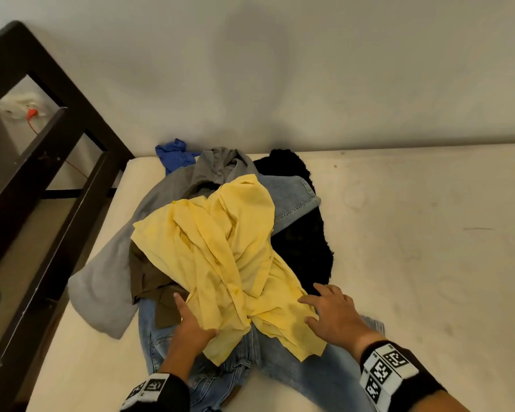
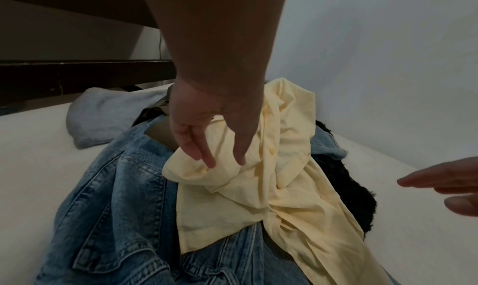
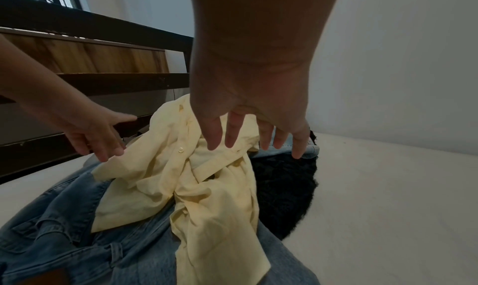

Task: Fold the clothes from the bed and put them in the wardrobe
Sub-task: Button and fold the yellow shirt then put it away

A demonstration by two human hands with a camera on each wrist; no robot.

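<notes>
A crumpled yellow button shirt [image 1: 220, 257] lies on top of a pile of clothes on the cream mattress [image 1: 414, 263]. My left hand [image 1: 195, 316] is at the shirt's near left edge, fingers straight; in the left wrist view the left hand [image 2: 222, 162] touches the yellow shirt [image 2: 258, 187] with fingers and thumb apart. My right hand [image 1: 318, 307] is spread just over the shirt's near right part; in the right wrist view the right hand [image 3: 253, 144] holds nothing above the yellow shirt [image 3: 207, 187]. Under the shirt lie blue denim clothes [image 1: 295, 370].
The pile also holds a grey hoodie [image 1: 107, 281], a brown garment [image 1: 149, 278], a black fuzzy garment [image 1: 304, 248] and a blue cloth [image 1: 173, 156]. A dark wooden bed frame [image 1: 57, 173] borders the left. The pale wall [image 1: 309, 84] stands behind. Bare mattress extends right.
</notes>
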